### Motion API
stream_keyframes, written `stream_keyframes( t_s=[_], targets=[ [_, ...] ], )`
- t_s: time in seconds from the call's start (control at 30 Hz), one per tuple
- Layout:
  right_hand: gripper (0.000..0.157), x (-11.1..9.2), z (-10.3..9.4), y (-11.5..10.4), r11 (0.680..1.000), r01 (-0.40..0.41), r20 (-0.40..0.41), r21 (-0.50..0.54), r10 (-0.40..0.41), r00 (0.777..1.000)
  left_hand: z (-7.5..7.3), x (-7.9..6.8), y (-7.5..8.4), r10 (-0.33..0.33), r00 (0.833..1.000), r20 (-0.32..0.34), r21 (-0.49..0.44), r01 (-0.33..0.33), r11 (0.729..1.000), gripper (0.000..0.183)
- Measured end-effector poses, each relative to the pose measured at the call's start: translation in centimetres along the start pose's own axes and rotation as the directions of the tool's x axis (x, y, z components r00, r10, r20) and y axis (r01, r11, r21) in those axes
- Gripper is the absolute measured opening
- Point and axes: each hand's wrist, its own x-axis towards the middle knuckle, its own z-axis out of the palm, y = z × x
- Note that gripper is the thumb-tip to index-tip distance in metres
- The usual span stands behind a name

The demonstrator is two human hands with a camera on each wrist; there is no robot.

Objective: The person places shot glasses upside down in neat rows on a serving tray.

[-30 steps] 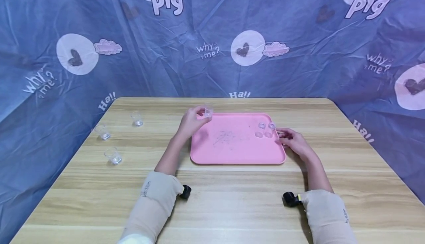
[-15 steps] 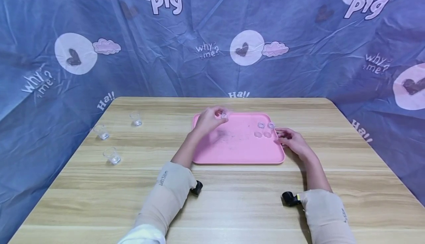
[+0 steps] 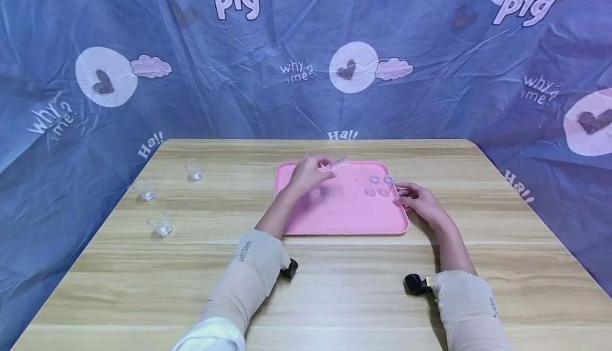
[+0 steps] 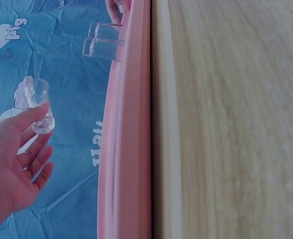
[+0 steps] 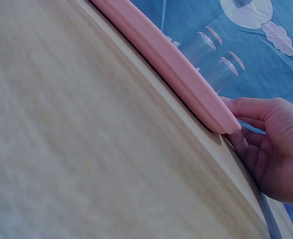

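A clear shot glass (image 4: pixel 38 94) is pinched near its thick base by the thumb and fingers of my left hand (image 3: pixel 309 173). It is tipped on its side above the far part of the pink tray (image 3: pixel 344 226). Two more shot glasses stand upside down at the tray's right end, a left one (image 3: pixel 374 179) and a right one (image 3: pixel 389 179). My right hand (image 3: pixel 423 203) grips the tray's right rim, thumb on the upper edge and fingers beside and below it in the right wrist view.
On the left of the wooden table (image 3: pixel 334 298), three shot glasses stand upright: a far one (image 3: pixel 195 171), a middle one (image 3: pixel 145 190) and a near one (image 3: pixel 160 224). Behind the table hangs a blue printed cloth (image 3: pixel 268 106).
My left hand has moved right over the tray, carrying the shot glass, which has turned from roughly upright onto its side. The right hand stays at the tray's rim.
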Motion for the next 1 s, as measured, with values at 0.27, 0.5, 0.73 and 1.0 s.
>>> stream_keyframes(
  t_s=[0.27,0.5,0.73,1.0],
  targets=[
    [0.05,0.2,0.0,0.3,1.0,0.018,-0.009,-0.008,-0.018,1.0,0.7,0.2,0.1,-0.025,1.0,-0.013,-0.007,0.025,1.0,0.032],
    [0.051,0.2,0.1,0.2,1.0,0.022,-0.01,0.001,-0.022,1.0,1.8,0.7,0.4,-0.038,0.993,-0.115,-0.06,0.031,0.998,0.036],
    [0.05,0.1,0.0,0.1,1.0,0.02,-0.012,-0.003,-0.02,1.0,3.4,1.3,0.9,-0.029,0.982,-0.188,-0.112,0.008,0.994,0.03],
    [0.049,0.1,0.1,0.2,1.0,0.019,-0.015,-0.006,-0.02,1.0,5.0,1.6,1.7,-0.019,0.992,-0.126,-0.11,0.005,0.994,0.025]
  ],
)
